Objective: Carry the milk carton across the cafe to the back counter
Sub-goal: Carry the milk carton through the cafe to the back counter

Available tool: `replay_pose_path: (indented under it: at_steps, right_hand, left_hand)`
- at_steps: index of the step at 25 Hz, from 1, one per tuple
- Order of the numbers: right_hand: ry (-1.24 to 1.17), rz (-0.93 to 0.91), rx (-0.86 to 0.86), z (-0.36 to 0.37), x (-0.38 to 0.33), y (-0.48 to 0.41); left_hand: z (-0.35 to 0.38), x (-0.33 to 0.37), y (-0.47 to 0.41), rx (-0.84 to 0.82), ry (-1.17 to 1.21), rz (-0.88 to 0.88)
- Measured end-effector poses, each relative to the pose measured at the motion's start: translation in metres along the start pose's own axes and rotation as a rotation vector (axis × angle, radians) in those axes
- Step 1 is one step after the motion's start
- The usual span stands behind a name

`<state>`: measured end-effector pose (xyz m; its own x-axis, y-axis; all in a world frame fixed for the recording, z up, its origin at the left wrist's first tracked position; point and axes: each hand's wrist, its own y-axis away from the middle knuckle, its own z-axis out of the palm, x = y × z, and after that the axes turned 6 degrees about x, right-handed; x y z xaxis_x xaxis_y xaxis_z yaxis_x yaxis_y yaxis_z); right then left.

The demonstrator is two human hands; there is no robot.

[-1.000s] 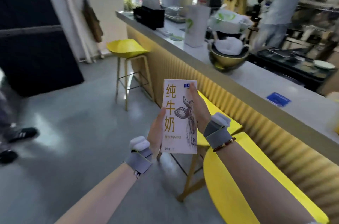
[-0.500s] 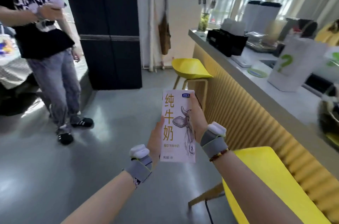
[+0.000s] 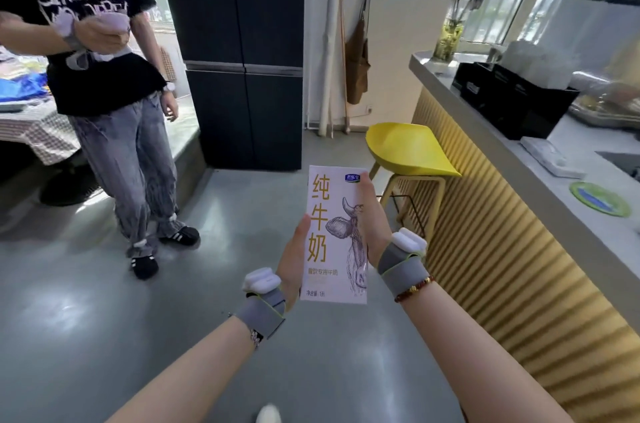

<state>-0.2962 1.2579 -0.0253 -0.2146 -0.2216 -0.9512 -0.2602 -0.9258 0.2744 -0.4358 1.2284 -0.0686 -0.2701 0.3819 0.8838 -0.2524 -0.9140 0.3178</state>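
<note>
The carry looked under way but unfinished: the carton [image 3: 334, 235] was in the air over grey floor, not on any surface, and which counter was the back one could not be told. Taking the carton as landmark and going left to right: well to its left stood a bystander [image 3: 104, 93]; beyond it and slightly left, a dark fridge [image 3: 242, 51]; at its left edge the left hand [image 3: 294, 266] pressed flat, fingers hidden behind; at its right edge the right hand [image 3: 370, 225] closed round it, thumb on the printed front. Both hands clamped the upright carton between them. Just right and beyond sat a yellow stool [image 3: 408, 152], then the counter [image 3: 519, 173].
</note>
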Motion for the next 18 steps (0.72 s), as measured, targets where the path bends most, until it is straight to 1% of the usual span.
replay_pose_path:
  at_steps: [2, 4, 6, 7, 9, 11, 13, 15, 18]
  right_hand:
    - [0.006, 0.004, -0.006, 0.007, -0.006, -0.035]
    - [-0.009, 0.004, -0.005, 0.016, -0.015, -0.097]
    - [-0.03, -0.012, -0.02, 0.027, -0.031, -0.139]
    - [-0.024, -0.018, -0.012, 0.032, -0.037, -0.159]
    - [0.001, -0.028, 0.018, 0.051, -0.06, -0.222]
    - [-0.036, -0.011, -0.018, 0.064, -0.08, -0.27]
    - [-0.048, 0.005, -0.011, 0.076, -0.098, -0.319]
    - [-0.06, -0.01, -0.007, 0.085, -0.114, -0.365]
    - [-0.108, 0.021, -0.034, 0.092, -0.126, -0.438]
  left_hand:
    - [-0.003, 0.012, -0.039, -0.002, -0.014, -0.011]
    - [-0.009, 0.026, -0.105, 0.019, -0.022, 0.003]
    - [-0.012, 0.043, -0.159, 0.012, -0.02, 0.005]
    - [-0.013, 0.051, -0.179, 0.017, -0.017, 0.006]
    - [-0.017, 0.076, -0.247, 0.028, -0.007, 0.007]
    - [-0.018, 0.104, -0.296, 0.006, 0.001, 0.009]
    - [-0.019, 0.129, -0.343, -0.014, 0.022, -0.012]
    - [-0.02, 0.146, -0.388, -0.021, 0.032, -0.021]
    - [-0.017, 0.167, -0.456, -0.023, 0.018, -0.027]
